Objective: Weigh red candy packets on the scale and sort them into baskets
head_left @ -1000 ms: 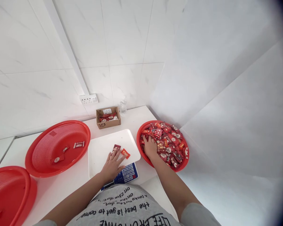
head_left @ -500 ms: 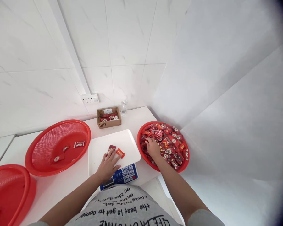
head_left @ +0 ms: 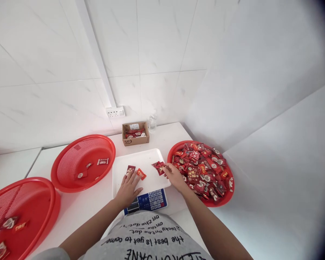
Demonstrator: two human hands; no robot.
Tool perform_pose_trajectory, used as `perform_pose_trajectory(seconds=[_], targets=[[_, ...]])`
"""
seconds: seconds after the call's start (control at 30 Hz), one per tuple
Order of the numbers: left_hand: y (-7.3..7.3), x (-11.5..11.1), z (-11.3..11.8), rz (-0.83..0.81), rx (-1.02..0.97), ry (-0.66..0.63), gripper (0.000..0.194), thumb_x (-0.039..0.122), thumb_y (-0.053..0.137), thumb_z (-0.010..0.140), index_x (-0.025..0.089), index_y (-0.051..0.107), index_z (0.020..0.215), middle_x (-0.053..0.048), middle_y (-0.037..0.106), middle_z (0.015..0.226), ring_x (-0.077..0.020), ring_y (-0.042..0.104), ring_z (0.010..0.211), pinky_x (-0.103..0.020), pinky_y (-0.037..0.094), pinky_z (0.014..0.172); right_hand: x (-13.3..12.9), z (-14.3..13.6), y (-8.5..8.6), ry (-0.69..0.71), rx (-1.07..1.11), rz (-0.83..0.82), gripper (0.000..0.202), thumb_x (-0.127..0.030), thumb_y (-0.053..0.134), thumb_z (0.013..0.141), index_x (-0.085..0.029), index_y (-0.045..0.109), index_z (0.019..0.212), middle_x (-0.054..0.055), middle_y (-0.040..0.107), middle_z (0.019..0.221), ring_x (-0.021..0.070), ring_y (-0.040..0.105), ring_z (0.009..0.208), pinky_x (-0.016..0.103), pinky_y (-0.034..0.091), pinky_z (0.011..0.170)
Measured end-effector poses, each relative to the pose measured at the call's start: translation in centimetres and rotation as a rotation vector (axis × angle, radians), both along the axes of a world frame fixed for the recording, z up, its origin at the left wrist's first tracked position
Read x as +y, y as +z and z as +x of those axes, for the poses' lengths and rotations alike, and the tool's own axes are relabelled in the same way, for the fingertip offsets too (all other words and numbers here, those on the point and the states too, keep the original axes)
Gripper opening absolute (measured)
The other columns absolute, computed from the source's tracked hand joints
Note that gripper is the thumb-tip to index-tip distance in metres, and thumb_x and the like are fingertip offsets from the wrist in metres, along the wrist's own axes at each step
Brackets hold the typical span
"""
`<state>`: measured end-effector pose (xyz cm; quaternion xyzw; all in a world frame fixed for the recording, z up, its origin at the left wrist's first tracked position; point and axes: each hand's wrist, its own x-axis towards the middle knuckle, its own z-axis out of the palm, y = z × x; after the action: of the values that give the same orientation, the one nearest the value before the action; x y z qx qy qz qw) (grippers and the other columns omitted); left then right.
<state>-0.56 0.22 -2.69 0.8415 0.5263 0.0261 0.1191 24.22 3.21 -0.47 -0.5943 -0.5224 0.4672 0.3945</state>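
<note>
Right hand (head_left: 175, 177) moved packets (head_left: 159, 167) to tray's (head_left: 153, 181) right edge.

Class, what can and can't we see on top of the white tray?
On the tray lie a dark red packet and an orange packet; the right hand holds red packets over it. Whatever the left hand covers is hidden.

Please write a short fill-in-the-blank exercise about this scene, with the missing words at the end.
1. The right hand holds red packets over a tray coloured ____.
2. The left hand lies palm ____.
3. Of the two hands, the ____ one is nearer the heaped basket.
4. The cardboard box bears the letters ____.

Missing words: white; down; right; SF
</note>
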Motion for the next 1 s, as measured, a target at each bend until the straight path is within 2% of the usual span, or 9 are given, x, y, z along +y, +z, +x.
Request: perform_pose_trajectory(seconds=[0.17, 0.37, 0.57, 0.67, 0.77, 0.87, 1.0], targets=[[0.0, -0.3, 0.1, -0.007, 0.014, -0.004, 0.056, 0.043, 0.041, 0.088, 0.022, 0.030, 0.139, -0.009, 0.024, 0.149, -0.0264, 0.012, 0.138, -0.050, 0.020, 0.108, -0.4, -3.0, -0.8, 0.043, 0.032, -0.030, 0.027, -0.041, 0.048, 0.077, -0.018, 0.056, 0.089, 0.001, 0.062, 0.073, 0.0134, 0.057, 0.057, 0.027, 0.047, 0.055], [-0.2, -0.4, -0.1, -0.009, 0.008, -0.025, 0.057, 0.044, 0.041, 0.087, 0.025, 0.029, 0.140, -0.008, 0.024, 0.149, -0.0272, 0.012, 0.138, -0.050, 0.020, 0.108, -0.1, -2.8, -0.9, -0.058, 0.049, -0.057, 0.031, -0.044, 0.052, 0.074, -0.018, 0.056, 0.090, -0.001, 0.058, 0.066, 0.0132, 0.054, 0.053, 0.027, 0.043, 0.051], [-0.6, -0.3, 0.4, -0.013, 0.007, -0.039, 0.057, 0.046, 0.042, 0.087, 0.029, 0.029, 0.140, -0.005, 0.025, 0.149, -0.0288, 0.012, 0.137, -0.051, 0.019, 0.108, 0.3, -3.1, -0.2, 0.008, 0.241, -0.164, 0.037, -0.047, 0.057, 0.071, -0.017, 0.058, 0.093, -0.003, 0.055, 0.059, 0.0100, 0.050, 0.049, 0.022, 0.039, 0.047], [-0.8, -0.3, 0.3, 0.020, -0.002, -0.028, 0.059, 0.046, 0.042, 0.086, 0.028, 0.027, 0.140, -0.006, 0.024, 0.149, -0.0273, 0.013, 0.138, -0.050, 0.019, 0.108, 0.3, -2.8, -0.4, -0.071, 0.250, -0.165, 0.036, -0.045, 0.059, 0.069, -0.017, 0.059, 0.091, -0.004, 0.055, 0.057, 0.0100, 0.050, 0.048, 0.022, 0.039, 0.047], [-1.1, -0.3, 0.0, 0.049, -0.010, 0.010, 0.059, 0.045, 0.041, 0.087, 0.026, 0.026, 0.141, -0.007, 0.023, 0.149, -0.0267, 0.012, 0.138, -0.050, 0.020, 0.108, 0.6, -2.5, -0.8, -0.161, 0.213, -0.156, 0.033, -0.042, 0.059, 0.070, -0.016, 0.059, 0.091, -0.002, 0.057, 0.060, 0.0111, 0.052, 0.050, 0.024, 0.042, 0.048], [-1.2, -0.2, -0.2, 0.059, -0.022, 0.044, 0.059, 0.045, 0.039, 0.088, 0.024, 0.026, 0.141, -0.010, 0.020, 0.150, -0.0272, 0.011, 0.138, -0.051, 0.021, 0.107, 1.0, -2.7, -1.2, -0.072, 0.180, -0.150, 0.033, -0.035, 0.054, 0.073, -0.016, 0.059, 0.100, 0.001, 0.061, 0.068, 0.0120, 0.056, 0.055, 0.025, 0.046, 0.053], [-1.3, 0.4, -0.4, 0.024, -0.041, 0.087, 0.059, 0.047, 0.036, 0.088, 0.021, 0.027, 0.140, -0.011, 0.020, 0.149, -0.0274, 0.012, 0.138, -0.052, 0.020, 0.107, 0.9, -2.8, -1.9, 0.009, -0.006, -0.056, 0.037, -0.026, 0.054, 0.073, -0.019, 0.059, 0.109, 0.006, 0.065, 0.096, 0.0127, 0.059, 0.063, 0.029, 0.050, 0.062]])
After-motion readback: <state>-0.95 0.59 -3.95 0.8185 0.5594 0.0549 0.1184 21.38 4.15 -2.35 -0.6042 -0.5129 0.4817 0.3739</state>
